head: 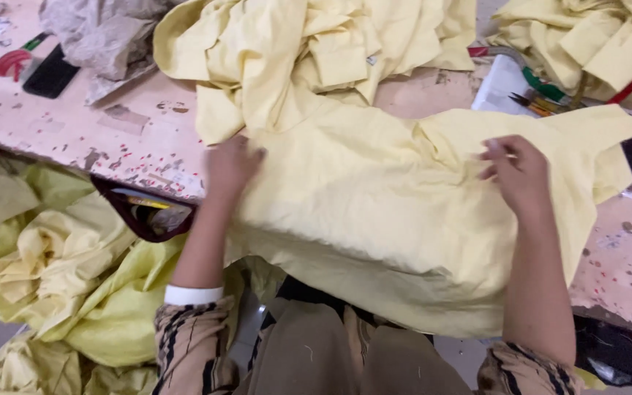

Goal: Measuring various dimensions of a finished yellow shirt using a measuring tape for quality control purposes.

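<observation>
A pale yellow garment (374, 212) lies spread over the near edge of a worn pinkish table (74, 132), its lower part hanging toward my lap. My left hand (230, 167) rests flat on the garment's left edge, fingers spread. My right hand (517, 172) is on the cloth to the right, fingers curled and pinching a fold of the fabric. Behind it, more yellow garments (316, 51) are heaped in a crumpled pile.
Another yellow pile (594, 44) sits at the back right beside pens and tools (543, 95) on white paper. A grey cloth (100, 36) and a black flat object (51, 72) lie at back left. Yellow-green bags of fabric (67, 285) stand on the floor at left.
</observation>
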